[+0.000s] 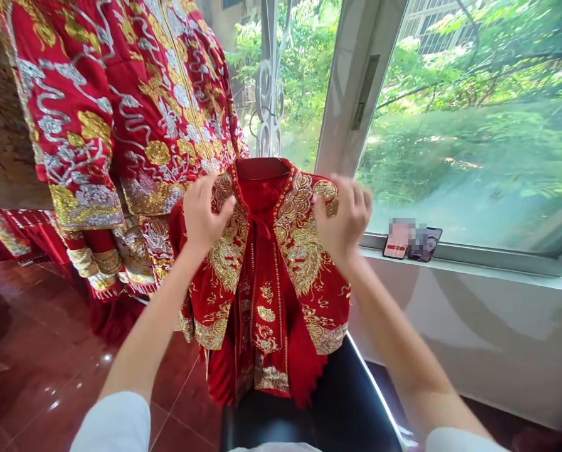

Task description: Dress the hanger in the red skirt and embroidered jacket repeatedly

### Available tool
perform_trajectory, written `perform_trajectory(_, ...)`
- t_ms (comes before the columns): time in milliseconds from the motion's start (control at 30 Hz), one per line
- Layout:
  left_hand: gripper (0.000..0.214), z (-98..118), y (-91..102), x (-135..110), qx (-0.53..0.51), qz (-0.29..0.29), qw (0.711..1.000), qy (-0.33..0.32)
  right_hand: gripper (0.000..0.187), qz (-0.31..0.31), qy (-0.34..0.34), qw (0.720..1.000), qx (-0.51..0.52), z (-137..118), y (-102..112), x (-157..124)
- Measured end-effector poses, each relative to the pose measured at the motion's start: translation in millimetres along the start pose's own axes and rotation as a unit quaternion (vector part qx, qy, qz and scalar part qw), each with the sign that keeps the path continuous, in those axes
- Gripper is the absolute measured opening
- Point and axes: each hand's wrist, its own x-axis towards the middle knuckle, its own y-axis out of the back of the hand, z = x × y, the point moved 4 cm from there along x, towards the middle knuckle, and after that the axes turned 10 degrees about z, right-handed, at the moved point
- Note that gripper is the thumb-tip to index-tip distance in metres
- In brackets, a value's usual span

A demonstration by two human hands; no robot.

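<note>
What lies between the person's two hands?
Between the left hand and right hand, the head view shows the red jacket's neck opening and a red tie.

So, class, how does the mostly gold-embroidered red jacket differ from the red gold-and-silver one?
The red jacket with mostly gold embroidery looks smaller than the red jacket with gold and silver embroidery. The first jacket is open at the front; the second jacket appears closed down the middle. Both are densely embroidered.

Both arms (152, 326) stretch forward, hands (201, 216) apart, thumbs (227, 211) angled inward.
</note>
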Motion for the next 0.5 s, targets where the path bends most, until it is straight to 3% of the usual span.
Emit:
perform_trajectory(33,0.058,7.9,-0.3,-25.0,0.031,0.021,0.999,0.003,0.048,0.041,-0.01,0.998,-0.037,-2.8,-4.1,-28.9)
perform_trajectory(100,0.067,16.1,-8.3,-70.4,0.092,0.015,0.995,0.029,0.058,0.051,-0.009,0.995,-0.089,-2.0,-22.2,-78.3)
perform_trajectory(200,0.048,10.3,-19.5,-108.4,0.18,-0.04,0.979,0.09,0.066,0.039,0.007,0.993,-0.11,15.1,-44.8,-112.9)
perform_trajectory(267,0.029,8.0,-17.3,-112.0,0.186,-0.112,0.971,0.1,0.064,0.019,0.037,0.997,-0.06,22.2,-44.1,-114.2)
perform_trajectory(333,0.028,19.5,-4.2,-103.4,0.131,-0.169,0.974,0.078,0.066,-0.01,0.088,0.995,0.041,12.9,-27.4,-110.0)
perform_trajectory(400,0.031,44.9,16.3,-87.7,0.043,-0.163,0.984,0.051,0.069,-0.024,0.104,0.985,0.133,-9.1,0.2,-104.9)
perform_trajectory(500,0.033,83.3,30.9,-67.2,-0.075,-0.119,0.99,0.03,0.067,-0.029,0.052,0.98,0.19,-43.0,27.0,-93.0)
